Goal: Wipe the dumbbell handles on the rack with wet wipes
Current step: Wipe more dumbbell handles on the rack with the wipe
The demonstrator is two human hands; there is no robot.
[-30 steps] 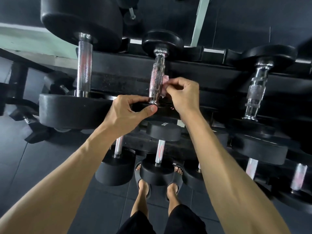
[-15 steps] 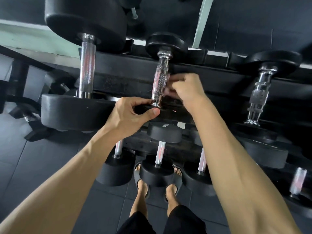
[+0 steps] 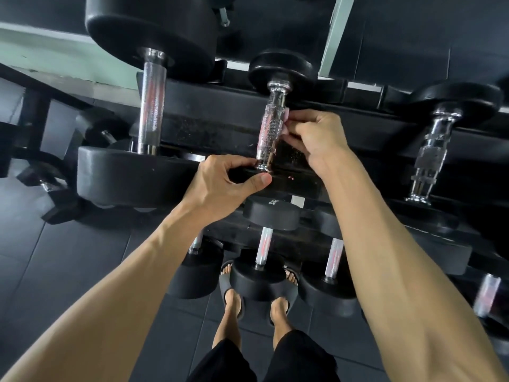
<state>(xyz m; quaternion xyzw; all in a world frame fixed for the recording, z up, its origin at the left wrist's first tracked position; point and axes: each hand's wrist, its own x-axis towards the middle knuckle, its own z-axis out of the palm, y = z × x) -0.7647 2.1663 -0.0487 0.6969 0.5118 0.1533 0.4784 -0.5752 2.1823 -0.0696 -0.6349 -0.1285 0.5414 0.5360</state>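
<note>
A small dumbbell with a knurled chrome handle lies across the top shelf of the black rack, black heads at each end. My right hand pinches a pale pink wet wipe against the right side of that handle, near its upper half. Most of the wipe is hidden behind my fingers. My left hand grips the dumbbell's near black head, thumb on the front face and fingers on top, just below the handle's lower collar.
A large dumbbell lies to the left on the same shelf, another dumbbell to the right. Smaller dumbbells fill the lower shelf above my sandalled feet. Dark floor tiles lie on the left.
My right hand with the wipe has slid up along the handle, from near its lower end toward its upper half. My left hand has stayed on the near head.
</note>
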